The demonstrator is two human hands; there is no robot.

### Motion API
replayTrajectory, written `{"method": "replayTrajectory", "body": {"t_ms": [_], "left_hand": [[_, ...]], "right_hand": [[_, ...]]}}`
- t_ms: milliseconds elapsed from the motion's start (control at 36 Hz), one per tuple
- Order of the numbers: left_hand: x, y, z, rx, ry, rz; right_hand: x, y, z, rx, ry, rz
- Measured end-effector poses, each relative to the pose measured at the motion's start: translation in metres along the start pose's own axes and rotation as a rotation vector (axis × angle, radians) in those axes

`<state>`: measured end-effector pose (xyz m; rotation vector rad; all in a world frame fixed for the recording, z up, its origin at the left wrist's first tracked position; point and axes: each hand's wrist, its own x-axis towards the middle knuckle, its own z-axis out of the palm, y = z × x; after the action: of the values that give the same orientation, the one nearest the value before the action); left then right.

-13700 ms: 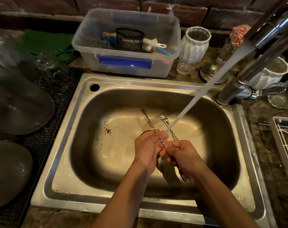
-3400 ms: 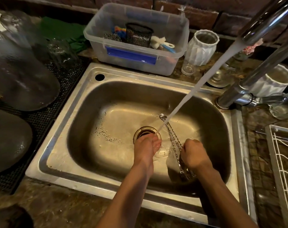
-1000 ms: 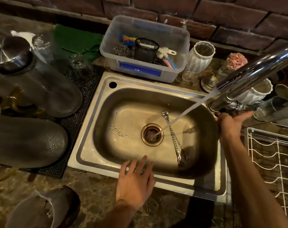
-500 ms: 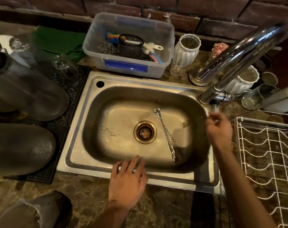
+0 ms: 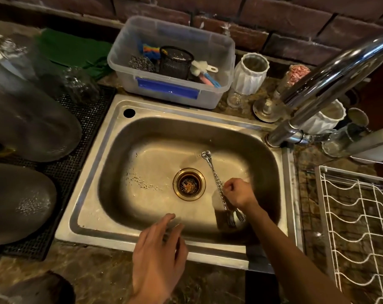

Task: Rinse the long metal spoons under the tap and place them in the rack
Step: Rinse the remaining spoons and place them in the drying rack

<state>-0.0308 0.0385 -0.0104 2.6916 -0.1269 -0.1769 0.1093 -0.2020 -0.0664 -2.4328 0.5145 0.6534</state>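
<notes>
**Spoons lying in the sink, right hand closing on them**

The long metal spoons [image 5: 219, 187] are lying together on the floor of the steel sink [image 5: 94, 163], just right of the drain [image 5: 189, 184], with their small bowls pointing toward the back wall and their far ends near the front wall. The right hand [image 5: 237, 194] is reaching down into the basin with its fingers curled at the middle of the twisted handles; whether it is actually gripping them or only touching them cannot be told. The left hand [image 5: 157, 255] is hovering over the sink's front rim, its fingers spread loosely and holding nothing. No water is running from the tap [image 5: 330, 84], which is arching over the right rear corner. The white wire rack [image 5: 357, 227] is standing on the counter to the right of the sink, well apart from the spoons. A clear plastic tub [image 5: 171, 88] of scrubbers and brushes is sitting behind the sink, and a white ribbed cup [image 5: 249, 77] is standing just beside it.
</notes>
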Motion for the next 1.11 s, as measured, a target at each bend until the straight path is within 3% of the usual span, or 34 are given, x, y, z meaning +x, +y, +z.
{"method": "replayTrajectory", "body": {"t_ms": [139,250,389,528,611,806,1111], "left_hand": [[0.017,0.010,-0.002,-0.043,-0.032,-0.124],[0.054,0.019,0.002,-0.271,-0.090,-0.149],[0.117,0.024,0.020,-0.871,-0.309,-0.590],[0.155,0.026,0.049,-1.075,-0.400,-0.871],[0.170,0.032,0.060,-1.132,-0.427,-0.987],[0.183,0.050,0.084,-1.107,-0.450,-0.997],[0.185,0.059,0.095,-1.232,-0.491,-0.966]], "right_hand": [[0.007,0.001,0.013,-0.053,0.061,0.017],[0.013,0.007,0.020,-0.069,0.047,0.037],[0.013,0.011,0.022,-0.007,0.055,0.041],[0.013,0.010,0.021,-0.038,0.046,0.039],[0.010,0.008,0.021,-0.183,0.037,0.039],[0.005,0.005,0.021,-0.307,0.052,0.001],[-0.009,0.002,0.016,-0.152,0.001,0.025]]}}
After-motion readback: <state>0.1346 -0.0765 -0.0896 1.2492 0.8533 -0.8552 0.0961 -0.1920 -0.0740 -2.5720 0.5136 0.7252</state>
